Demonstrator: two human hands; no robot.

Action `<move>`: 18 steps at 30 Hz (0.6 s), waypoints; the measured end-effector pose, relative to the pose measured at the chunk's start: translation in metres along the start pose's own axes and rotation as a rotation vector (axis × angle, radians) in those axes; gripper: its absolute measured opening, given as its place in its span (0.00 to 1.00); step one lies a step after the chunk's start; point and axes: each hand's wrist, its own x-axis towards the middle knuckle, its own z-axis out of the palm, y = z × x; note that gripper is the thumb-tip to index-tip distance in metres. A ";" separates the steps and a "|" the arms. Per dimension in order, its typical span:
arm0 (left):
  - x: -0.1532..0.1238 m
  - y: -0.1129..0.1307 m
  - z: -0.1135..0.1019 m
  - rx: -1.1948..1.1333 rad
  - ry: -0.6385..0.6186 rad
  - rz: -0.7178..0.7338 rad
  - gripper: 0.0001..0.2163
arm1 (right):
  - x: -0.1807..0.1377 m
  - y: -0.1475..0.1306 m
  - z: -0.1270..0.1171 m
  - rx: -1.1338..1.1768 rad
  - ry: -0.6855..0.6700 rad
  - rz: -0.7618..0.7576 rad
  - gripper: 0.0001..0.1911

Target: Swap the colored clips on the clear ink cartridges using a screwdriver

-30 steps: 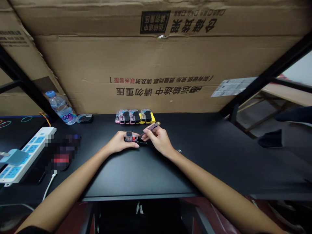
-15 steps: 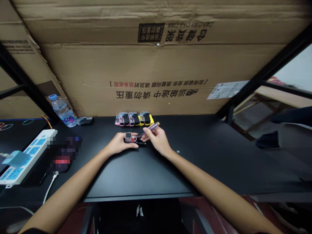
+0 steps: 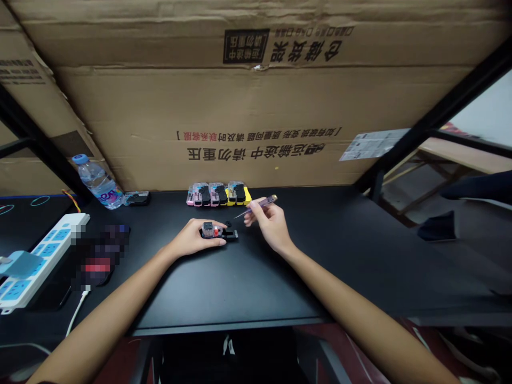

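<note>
My left hand (image 3: 192, 237) is closed around a small device (image 3: 218, 232) lying on the black tabletop. It has a clear casing, a black square block at its left end, a red part in the middle and a black end sticking out to the right. Between the fingers of my right hand (image 3: 272, 226) is a slim screwdriver (image 3: 262, 203) with a translucent purplish handle. Its thin shaft points down and left, apart from the device. A small dark round piece (image 3: 228, 224) lies just behind the device; its kind is unclear.
Several pink and yellow cased gadgets (image 3: 218, 194) stand in a row against the cardboard (image 3: 256, 106). On the left are a water bottle (image 3: 100, 184), a dark cased gadget (image 3: 137, 198), a white power strip (image 3: 44, 256) and a blurred-out phone (image 3: 102, 250) with a white cable (image 3: 78, 312).
My right hand has moved right, drawing the screwdriver tip away from the device. The device's black right end and the small round piece now show. My left hand keeps its hold.
</note>
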 end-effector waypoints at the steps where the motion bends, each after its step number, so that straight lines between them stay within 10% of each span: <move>1: 0.000 0.000 0.000 0.005 0.021 0.015 0.22 | -0.003 -0.003 0.003 -0.011 -0.037 -0.001 0.28; 7: -0.001 0.003 -0.004 0.100 0.050 0.160 0.17 | -0.015 -0.003 0.016 -0.076 -0.259 -0.031 0.27; 18: -0.003 -0.007 -0.002 0.180 0.064 0.208 0.18 | -0.016 0.010 0.014 -0.073 -0.280 -0.045 0.24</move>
